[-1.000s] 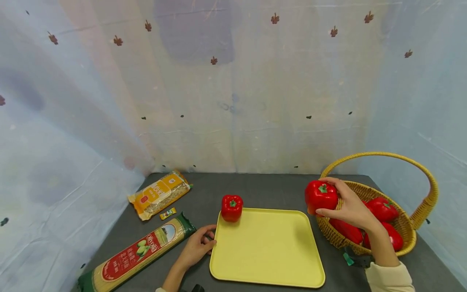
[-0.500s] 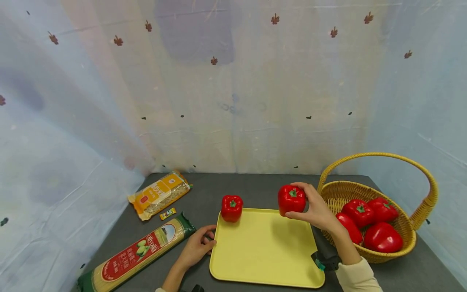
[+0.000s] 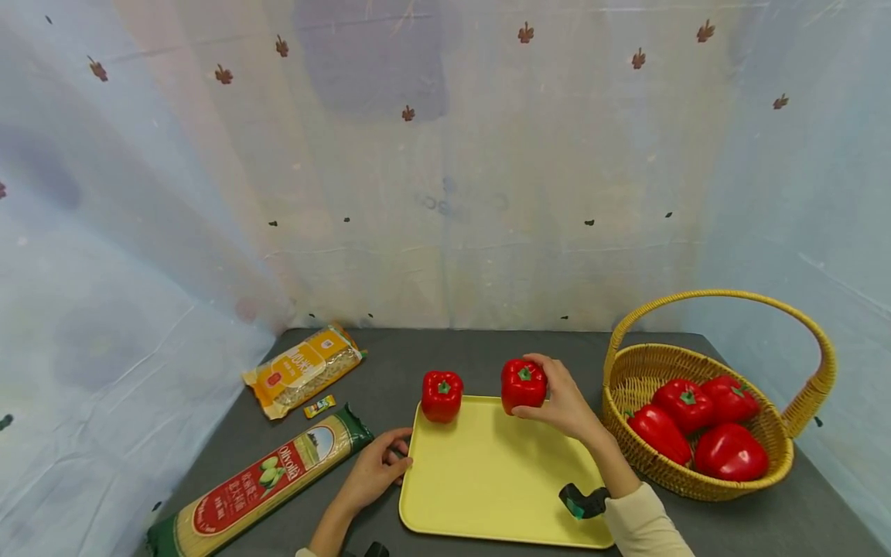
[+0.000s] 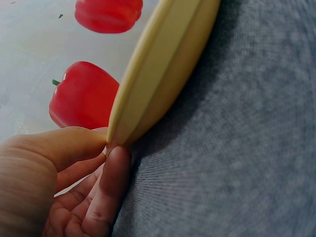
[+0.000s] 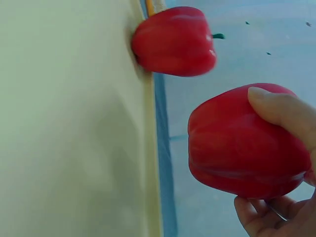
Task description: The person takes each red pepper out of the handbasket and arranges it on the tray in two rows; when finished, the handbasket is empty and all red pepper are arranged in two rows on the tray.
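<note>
In the head view, my right hand (image 3: pixel 567 406) grips a red bell pepper (image 3: pixel 524 387) above the far side of a yellow tray (image 3: pixel 501 495). The right wrist view shows this pepper (image 5: pixel 242 143) between thumb and fingers, apart from the tray. A second red bell pepper (image 3: pixel 442 397) stands upright in the tray's far left corner, stem up. My left hand (image 3: pixel 376 472) is at the tray's left edge; in the left wrist view its thumb and fingers pinch the tray's rim (image 4: pixel 153 74).
Right of the tray stands a yellow wicker basket (image 3: pixel 616 433) with a tall handle and several red peppers inside. To the left lie a spaghetti pack (image 3: pixel 267 483), a small yellow packet (image 3: pixel 320 407) and a yellow bag of grain (image 3: pixel 306 371).
My right hand has carried the bell pepper left, from beside the basket to over the tray's far side. The left hand has stayed at the tray's edge.
</note>
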The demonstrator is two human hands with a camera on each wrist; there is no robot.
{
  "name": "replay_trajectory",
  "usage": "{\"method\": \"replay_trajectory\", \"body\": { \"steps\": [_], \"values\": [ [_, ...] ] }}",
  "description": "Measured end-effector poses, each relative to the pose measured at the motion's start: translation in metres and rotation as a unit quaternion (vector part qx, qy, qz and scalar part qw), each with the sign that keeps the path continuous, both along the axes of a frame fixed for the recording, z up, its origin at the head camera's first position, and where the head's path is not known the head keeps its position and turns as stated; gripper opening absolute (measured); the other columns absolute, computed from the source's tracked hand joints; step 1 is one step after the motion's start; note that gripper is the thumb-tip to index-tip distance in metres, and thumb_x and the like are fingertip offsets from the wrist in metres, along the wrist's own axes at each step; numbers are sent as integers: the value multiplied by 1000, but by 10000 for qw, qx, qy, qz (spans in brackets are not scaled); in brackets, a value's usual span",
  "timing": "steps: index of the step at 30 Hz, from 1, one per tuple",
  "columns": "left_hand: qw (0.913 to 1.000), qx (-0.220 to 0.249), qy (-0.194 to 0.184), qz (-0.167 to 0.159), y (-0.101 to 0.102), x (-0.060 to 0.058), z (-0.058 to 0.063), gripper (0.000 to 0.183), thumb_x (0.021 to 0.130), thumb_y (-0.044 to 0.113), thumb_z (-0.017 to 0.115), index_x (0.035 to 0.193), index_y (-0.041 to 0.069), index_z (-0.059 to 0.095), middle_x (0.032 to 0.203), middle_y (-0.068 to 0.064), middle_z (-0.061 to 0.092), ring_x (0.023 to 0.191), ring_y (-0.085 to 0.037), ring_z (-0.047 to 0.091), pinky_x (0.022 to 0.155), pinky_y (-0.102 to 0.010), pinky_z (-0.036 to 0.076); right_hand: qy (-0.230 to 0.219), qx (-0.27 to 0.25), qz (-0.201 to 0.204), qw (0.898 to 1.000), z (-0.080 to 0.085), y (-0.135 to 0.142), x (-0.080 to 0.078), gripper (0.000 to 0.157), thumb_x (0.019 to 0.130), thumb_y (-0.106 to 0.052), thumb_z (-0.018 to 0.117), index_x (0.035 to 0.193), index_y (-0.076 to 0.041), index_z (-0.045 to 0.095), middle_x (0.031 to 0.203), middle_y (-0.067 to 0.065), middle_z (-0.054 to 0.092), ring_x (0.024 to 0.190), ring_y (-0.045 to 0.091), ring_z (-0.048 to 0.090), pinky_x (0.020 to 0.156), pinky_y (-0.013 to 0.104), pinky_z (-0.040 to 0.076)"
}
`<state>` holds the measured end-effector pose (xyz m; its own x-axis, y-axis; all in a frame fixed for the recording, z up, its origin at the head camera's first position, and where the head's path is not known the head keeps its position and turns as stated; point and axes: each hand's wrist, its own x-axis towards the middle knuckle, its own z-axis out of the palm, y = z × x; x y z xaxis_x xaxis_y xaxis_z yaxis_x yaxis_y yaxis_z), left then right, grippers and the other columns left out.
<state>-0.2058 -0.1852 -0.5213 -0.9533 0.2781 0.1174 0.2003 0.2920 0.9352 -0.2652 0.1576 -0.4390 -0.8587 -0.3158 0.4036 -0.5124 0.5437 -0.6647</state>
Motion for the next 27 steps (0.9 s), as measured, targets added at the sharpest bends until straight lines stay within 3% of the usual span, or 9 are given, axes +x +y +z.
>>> {"method": "replay_trajectory", "body": {
  "steps": [10, 21, 27],
  "values": [
    [9999, 121, 89, -52, 1, 1, 3, 46, 88, 6, 63, 130, -4, 47, 94, -15, 54, 63, -11, 56, 52, -29, 52, -112, 127, -18, 9999, -14, -21, -6, 83, 64, -24, 86, 134, -7, 43, 120, 15, 49, 109, 32, 44, 85, 54, 45],
    [10000, 15, -23, 9, 0, 1, 1, 46, 88, 6, 63, 131, -2, 48, 95, -14, 54, 64, -11, 56, 53, -28, 52, -448, 181, -234, 9986, -25, -33, -10, 82, 61, -20, 88, 131, -9, 45, 120, 14, 48, 111, 32, 44, 86, 53, 47],
    [9999, -119, -5, 77, 5, 7, 14, 44, 87, -1, 61, 128, -7, 48, 94, -16, 54, 63, -12, 56, 53, -28, 52, -577, 260, -365, 9973, -28, -37, -11, 82, 61, -22, 88, 131, -11, 45, 121, 14, 47, 112, 32, 44, 84, 52, 49]
  ]
}}
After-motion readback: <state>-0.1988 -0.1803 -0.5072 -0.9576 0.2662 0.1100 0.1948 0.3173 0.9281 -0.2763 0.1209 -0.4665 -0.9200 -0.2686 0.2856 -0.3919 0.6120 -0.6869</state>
